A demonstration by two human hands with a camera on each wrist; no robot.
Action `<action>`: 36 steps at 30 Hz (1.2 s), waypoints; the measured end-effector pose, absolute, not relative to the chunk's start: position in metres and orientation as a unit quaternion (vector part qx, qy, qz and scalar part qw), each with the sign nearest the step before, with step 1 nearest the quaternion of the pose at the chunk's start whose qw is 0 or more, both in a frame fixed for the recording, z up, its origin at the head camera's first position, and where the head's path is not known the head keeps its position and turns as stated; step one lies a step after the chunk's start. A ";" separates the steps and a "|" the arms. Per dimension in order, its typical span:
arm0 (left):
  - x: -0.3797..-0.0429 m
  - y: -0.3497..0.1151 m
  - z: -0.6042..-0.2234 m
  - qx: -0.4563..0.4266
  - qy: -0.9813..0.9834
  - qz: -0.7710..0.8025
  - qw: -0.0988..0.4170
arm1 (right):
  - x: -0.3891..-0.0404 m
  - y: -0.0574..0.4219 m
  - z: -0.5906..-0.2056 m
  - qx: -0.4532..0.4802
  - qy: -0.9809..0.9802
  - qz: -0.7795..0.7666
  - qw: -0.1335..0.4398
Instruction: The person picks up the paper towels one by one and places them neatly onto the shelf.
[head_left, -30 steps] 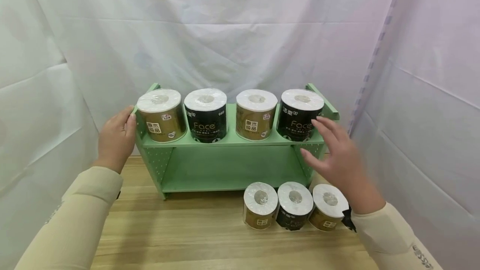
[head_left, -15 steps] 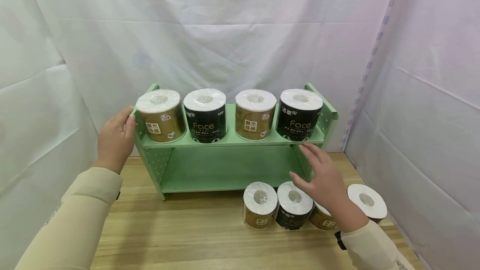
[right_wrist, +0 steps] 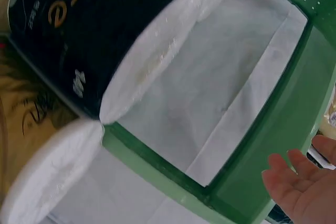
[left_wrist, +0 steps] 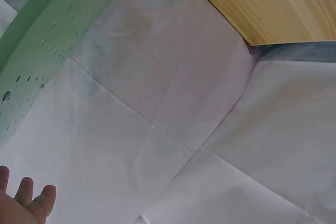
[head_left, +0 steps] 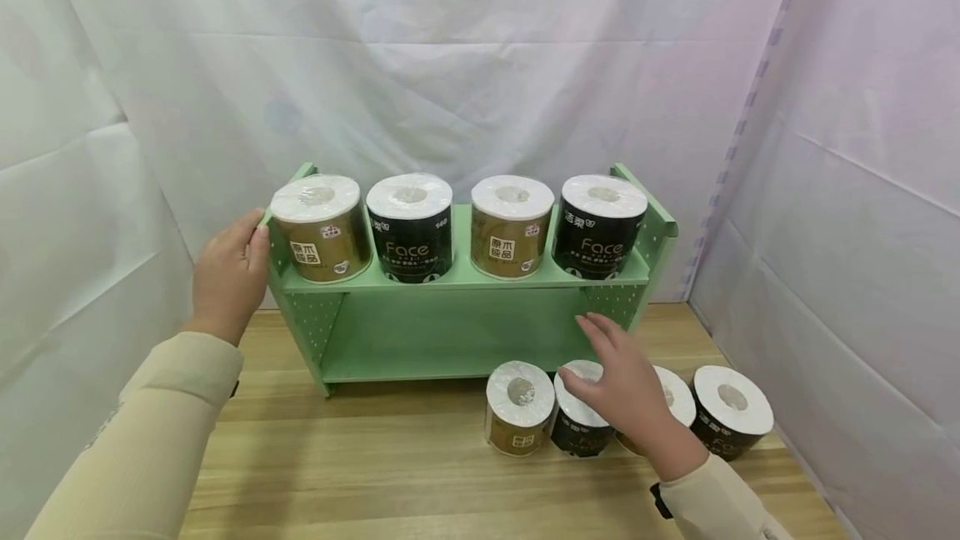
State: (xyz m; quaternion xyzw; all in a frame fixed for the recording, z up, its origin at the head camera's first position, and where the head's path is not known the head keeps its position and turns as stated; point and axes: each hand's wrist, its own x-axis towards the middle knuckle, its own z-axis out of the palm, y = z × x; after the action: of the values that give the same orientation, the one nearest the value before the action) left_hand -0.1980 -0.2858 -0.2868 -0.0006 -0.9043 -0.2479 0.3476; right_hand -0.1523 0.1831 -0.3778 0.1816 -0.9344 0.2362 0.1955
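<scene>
My left hand point(head_left: 228, 277) is at the top front corner of the left side panel of a green two-tier shelf point(head_left: 465, 284), with thumb and forefinger at its edge. Other fingers of that hand show, apart from the panel, in the left wrist view. My right hand point(head_left: 622, 386) hangs with fingers spread, holding nothing, over a black-wrapped toilet roll point(head_left: 581, 436) and a gold-wrapped toilet roll point(head_left: 678, 397), partly hiding both. To their left stands another gold toilet roll point(head_left: 519, 432), and to their right another black toilet roll point(head_left: 723, 436).
Alternating along the upper tier are a gold roll point(head_left: 326, 248), a black roll point(head_left: 411, 248), a gold roll point(head_left: 512, 244) and a black roll point(head_left: 598, 244). White cloth point(head_left: 480, 90) hangs behind and at both sides. Wooden tabletop point(head_left: 360, 473) lies in front.
My right hand has moved down and left from the rightmost black roll on the upper tier to above the front row, uncovering the row's rightmost black roll. The left hand has stayed put.
</scene>
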 end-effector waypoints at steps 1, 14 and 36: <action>-0.198 -0.286 -0.287 -0.001 -0.904 -0.248 0.348 | -0.151 0.181 -0.379 0.178 -0.937 0.236 0.187; -0.197 -0.286 -0.286 -0.005 -0.903 -0.246 0.352 | -0.140 0.170 -0.396 0.170 -0.950 0.218 0.144; -0.199 -0.288 -0.288 0.002 -0.903 -0.254 0.347 | -0.131 0.152 -0.422 0.169 -0.955 0.221 0.104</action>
State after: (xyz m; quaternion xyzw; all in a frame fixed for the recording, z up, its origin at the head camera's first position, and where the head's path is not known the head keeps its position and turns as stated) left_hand -0.1993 -0.2875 -0.2876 0.0015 -0.9027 -0.2543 0.3471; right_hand -0.1315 0.1523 -0.4218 0.1691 -0.9550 0.2206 0.1040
